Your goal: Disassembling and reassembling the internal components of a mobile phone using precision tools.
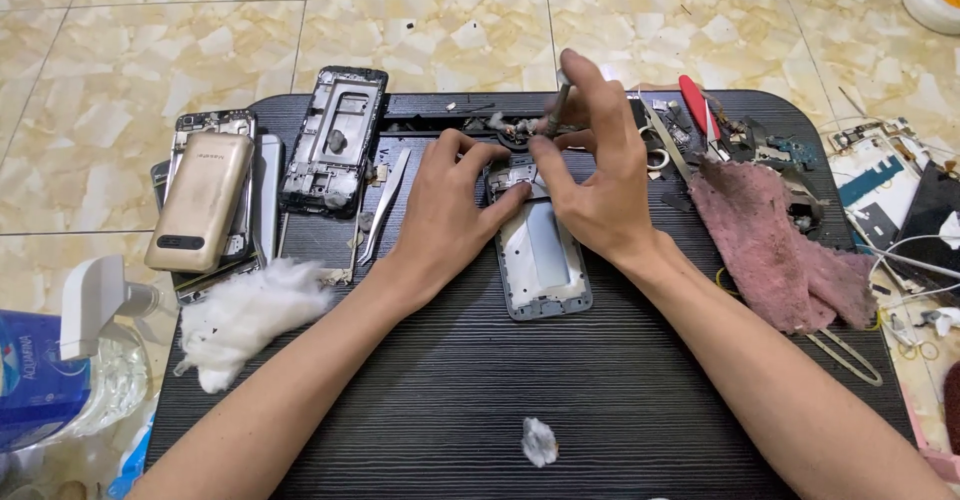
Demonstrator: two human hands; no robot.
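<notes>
Phone frame (541,260) lies lengthwise, top end away.

Single head-worn view, steeply downward and close over the black tabletop (450,400) on tiled floor (180,50).

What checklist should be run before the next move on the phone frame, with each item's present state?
1. Left hand steadies the phone frame on the black table: ok.
2. Right hand grips the thin tool upright over the frame's top end: ok.
3. Tool tip seated on the frame: cannot tell, fingers hide it.
4. Tweezers lie left of the left hand, apart from it: ok.
5. Pink cloth lies clear of the right forearm: ok.
6. Small cotton tuft lies near the table's front edge, away from the frame: ok.
</notes>
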